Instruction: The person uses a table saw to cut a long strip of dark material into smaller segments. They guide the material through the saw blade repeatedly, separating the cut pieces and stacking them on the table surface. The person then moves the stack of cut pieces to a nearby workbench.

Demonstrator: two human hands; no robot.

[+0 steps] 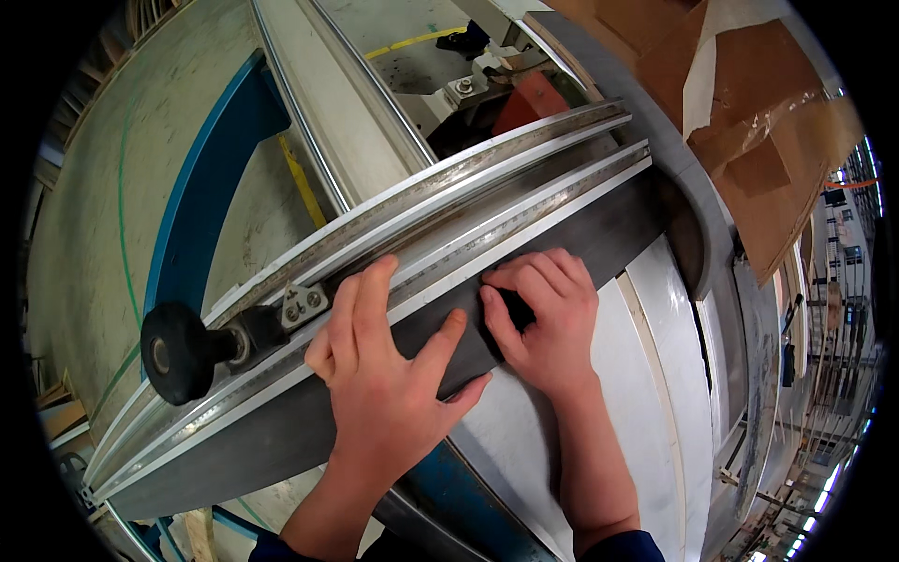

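Observation:
A long aluminium rail (449, 258) with a grooved profile and a scale along it crosses diagonally. Along its near side lies a dark grey flat strip (253, 440). My left hand (384, 384) is spread over both, its long fingers reaching onto the rail and its index finger and thumb over the dark strip. Just to its right, my right hand (552, 318) is closed at the strip, thumb and index finger drawn together near the rail's edge. Whatever sits between those fingertips, if anything, is too small to make out. Left of my hands, a black knob (173, 354) and a small metal block (304, 304) sit on the rail.
A pale metal table (646, 375) with slots lies under my right forearm. A blue curved frame (201, 178) and a beam with round rods (346, 103) stand beyond the rail. Brown cardboard (758, 159) covers the upper right, near a red part (534, 103).

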